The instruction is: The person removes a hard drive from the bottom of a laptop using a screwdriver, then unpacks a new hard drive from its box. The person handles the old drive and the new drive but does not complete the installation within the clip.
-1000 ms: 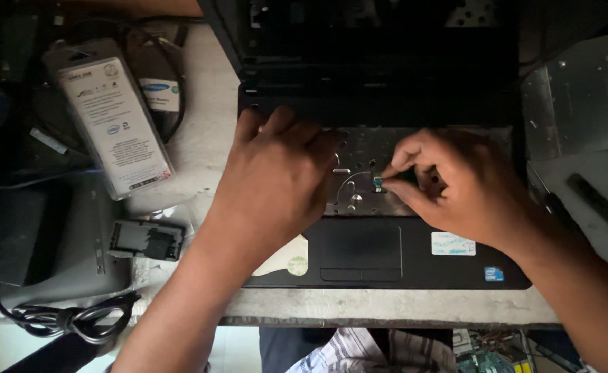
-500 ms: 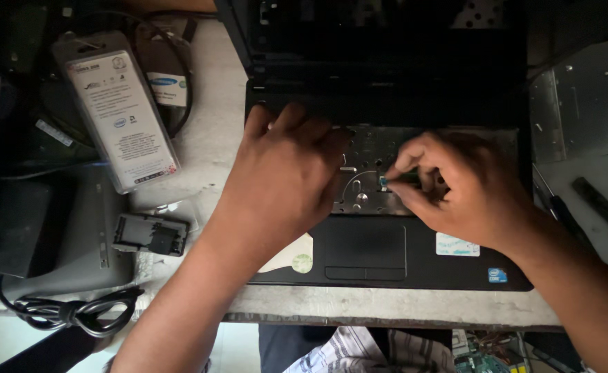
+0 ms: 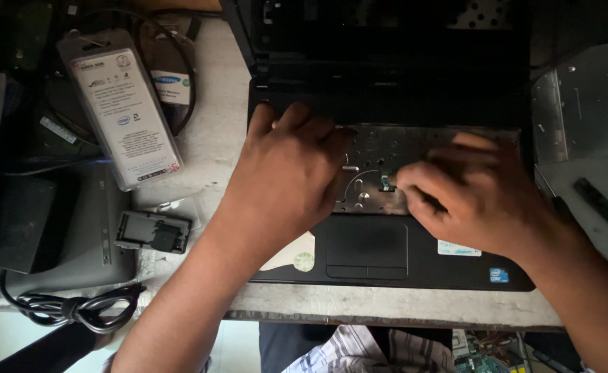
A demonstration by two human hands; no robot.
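An open black laptop (image 3: 414, 259) lies in front of me with its keyboard removed, so the bare metal tray (image 3: 380, 152) shows. My left hand (image 3: 286, 173) rests flat on the left part of that tray, fingers spread and holding nothing. My right hand (image 3: 476, 193) is over the tray's right part, its fingertips pinched at a small connector (image 3: 387, 183) near the middle. The touchpad (image 3: 367, 247) sits just below both hands. The laptop's dark screen (image 3: 387, 41) stands at the top.
A clear plastic package with a white card (image 3: 124, 110) lies at the left over coiled cables. A small black part (image 3: 153, 231) sits near the laptop's left edge. A bundled black cord (image 3: 76, 307) lies at the lower left. A metal panel (image 3: 584, 103) is at the right.
The view has shifted slightly. My right hand's fingers have stayed pinched at the connector and my left hand has stayed pressed on the tray.
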